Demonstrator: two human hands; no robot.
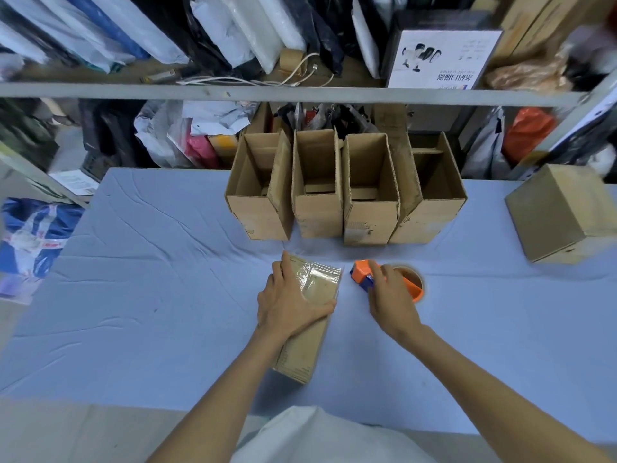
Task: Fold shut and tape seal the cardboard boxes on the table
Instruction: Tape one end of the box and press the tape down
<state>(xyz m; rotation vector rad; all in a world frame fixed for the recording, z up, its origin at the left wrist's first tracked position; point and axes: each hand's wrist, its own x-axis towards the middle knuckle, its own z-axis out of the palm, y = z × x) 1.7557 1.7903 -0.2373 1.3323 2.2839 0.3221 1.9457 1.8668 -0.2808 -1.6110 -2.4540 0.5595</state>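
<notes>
The left hand (290, 305) grips the box (302, 355) lying on the tabletop (150, 295), and the right hand (392, 295) grabs the tape holder (362, 275) just beside it, so if the box slips, the tape could go on crooked.

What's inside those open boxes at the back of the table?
Only bare cardboard walls and bottom flaps show inside the four open boxes. Their front walls cover the near part of each floor.
</notes>
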